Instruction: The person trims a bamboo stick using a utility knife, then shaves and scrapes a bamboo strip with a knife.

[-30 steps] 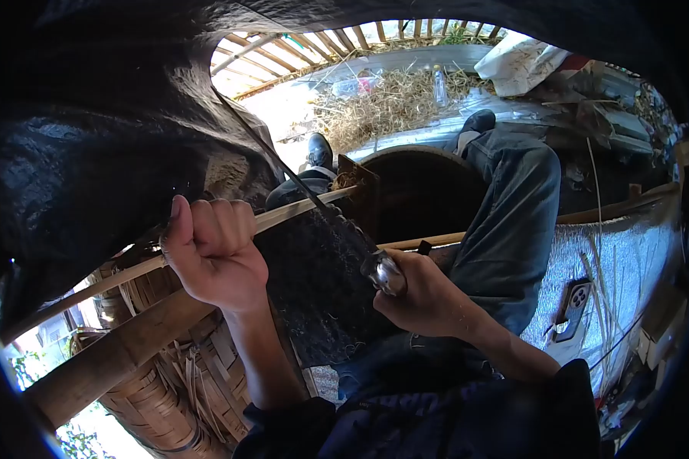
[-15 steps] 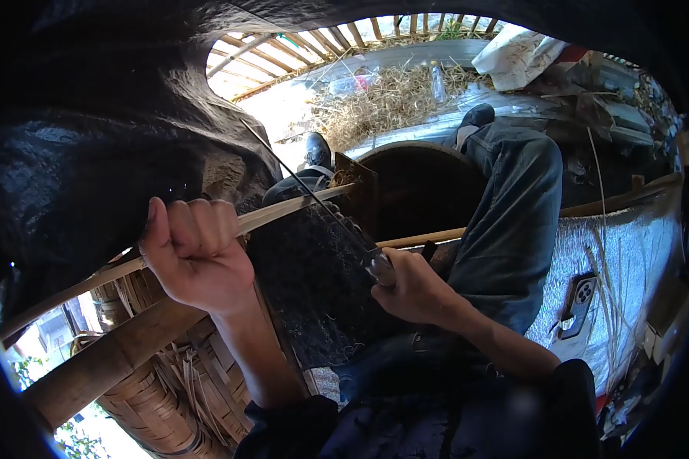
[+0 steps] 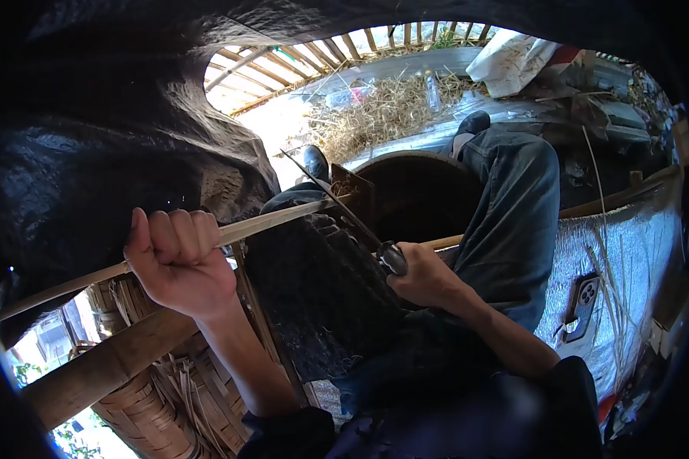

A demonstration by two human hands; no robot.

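My left hand is closed in a fist around a pale split bamboo strip, which runs out on both sides of it. In my right hand is a knife, gripped by its handle, with its long thin blade pointing up and left. The blade crosses the strip near the strip's far end; whether they touch I cannot tell. That end lies by a brown upright plate at the side of a dark round tub between my legs. A dark cloth covers my left thigh.
Black sheeting hangs at the left and overhead. Woven bamboo baskets and a thick bamboo pole are at lower left. A phone and thin strips lie on silvery sheeting at right. Straw and a plastic bottle lie ahead.
My left hand has moved slightly left and down with the bamboo strip. My right hand has shifted a little right, and the knife blade has swung up and right across the strip.
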